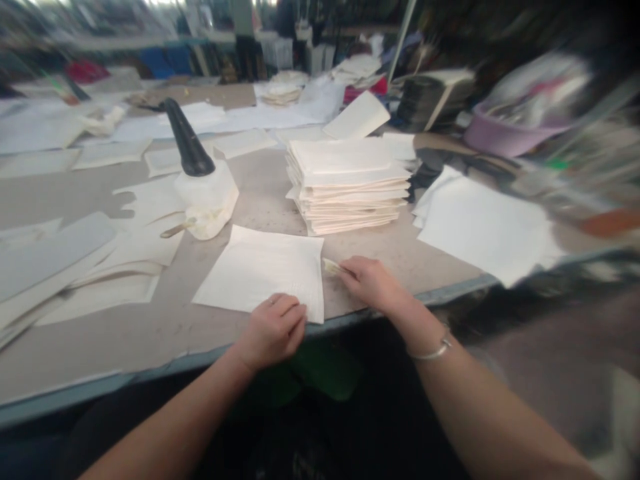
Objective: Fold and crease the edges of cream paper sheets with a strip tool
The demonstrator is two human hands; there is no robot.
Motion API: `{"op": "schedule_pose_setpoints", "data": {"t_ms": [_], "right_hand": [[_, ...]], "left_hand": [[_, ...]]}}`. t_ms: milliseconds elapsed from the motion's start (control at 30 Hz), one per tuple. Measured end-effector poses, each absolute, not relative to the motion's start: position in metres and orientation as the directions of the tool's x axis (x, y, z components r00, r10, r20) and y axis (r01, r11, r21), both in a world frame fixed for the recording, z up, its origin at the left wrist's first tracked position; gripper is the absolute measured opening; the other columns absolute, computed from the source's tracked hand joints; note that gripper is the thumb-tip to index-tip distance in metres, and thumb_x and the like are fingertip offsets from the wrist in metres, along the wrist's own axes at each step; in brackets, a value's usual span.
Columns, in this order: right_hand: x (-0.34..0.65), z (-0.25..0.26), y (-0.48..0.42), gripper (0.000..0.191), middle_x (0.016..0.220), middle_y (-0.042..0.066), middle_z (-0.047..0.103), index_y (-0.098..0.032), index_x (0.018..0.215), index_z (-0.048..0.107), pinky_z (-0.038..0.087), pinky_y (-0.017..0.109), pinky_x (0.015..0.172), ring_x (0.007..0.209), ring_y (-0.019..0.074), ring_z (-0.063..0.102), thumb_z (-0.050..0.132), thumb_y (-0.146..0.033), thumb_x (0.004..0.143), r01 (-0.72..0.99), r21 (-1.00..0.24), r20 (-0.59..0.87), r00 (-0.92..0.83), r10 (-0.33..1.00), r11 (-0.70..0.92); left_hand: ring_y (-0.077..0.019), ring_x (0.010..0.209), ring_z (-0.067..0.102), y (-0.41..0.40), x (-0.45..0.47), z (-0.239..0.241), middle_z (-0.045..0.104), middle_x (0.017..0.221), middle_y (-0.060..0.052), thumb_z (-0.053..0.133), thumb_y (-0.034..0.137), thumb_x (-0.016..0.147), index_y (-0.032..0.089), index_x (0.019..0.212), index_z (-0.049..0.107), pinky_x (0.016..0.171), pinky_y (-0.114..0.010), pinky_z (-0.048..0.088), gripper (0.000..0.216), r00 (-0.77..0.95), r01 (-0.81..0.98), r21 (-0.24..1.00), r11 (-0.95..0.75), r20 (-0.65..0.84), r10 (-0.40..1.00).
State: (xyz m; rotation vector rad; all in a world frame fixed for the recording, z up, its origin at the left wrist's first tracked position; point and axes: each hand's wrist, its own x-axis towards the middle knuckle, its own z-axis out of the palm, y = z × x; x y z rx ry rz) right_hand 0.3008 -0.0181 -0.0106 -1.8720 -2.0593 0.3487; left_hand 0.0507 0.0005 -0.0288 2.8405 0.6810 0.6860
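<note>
A white square sheet [260, 270] lies flat near the table's front edge. My left hand [273, 330] rests on its near corner with the fingers curled down onto the paper. Just right of the sheet, my right hand [373, 283] is closed round a small pale tool [331, 266], whose tip touches the sheet's right edge. A silver bangle sits on my right wrist. Behind the sheet stands a tall stack of cream sheets [347, 183].
A white glue pot with a black tapered top [200, 180] stands left of the stack. Loose white sheets [483, 227] overhang the table edge at right; more paper pieces [75, 260] cover the left. A purple basin [505, 137] sits far right. The grey table [150, 333] ends just before my arms.
</note>
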Motion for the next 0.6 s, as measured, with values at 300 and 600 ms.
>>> {"op": "schedule_pose_setpoints", "data": {"t_ms": [300, 600], "right_hand": [[0.283, -0.016, 0.011, 0.023, 0.092, 0.008, 0.067, -0.018, 0.087, 0.067, 0.039, 0.026, 0.068, 0.080, 0.0189, 0.060, 0.046, -0.025, 0.092, 0.982, -0.183, -0.040, -0.061, 0.997, 0.053], [0.276, -0.005, -0.028, 0.024, 0.086, 0.006, 0.066, -0.019, 0.082, 0.066, 0.038, 0.026, 0.064, 0.076, 0.0179, 0.058, 0.044, -0.024, 0.092, 0.960, -0.161, -0.088, -0.246, 0.965, 0.230]], "left_hand": [[-0.0217, 0.094, 0.056, 0.017, 0.045, -0.036, 0.064, 0.100, -0.008, 0.055, 0.022, 0.087, 0.016, 0.091, 0.063, 0.085, -0.036, 0.049, 0.011, 0.771, 0.471, 0.176, -0.864, 0.394, 0.501], [-0.0212, 0.088, 0.058, 0.018, 0.043, -0.037, 0.066, 0.099, -0.007, 0.055, 0.027, 0.088, 0.017, 0.090, 0.066, 0.078, -0.036, 0.050, 0.014, 0.772, 0.488, 0.169, -0.857, 0.376, 0.513]]}}
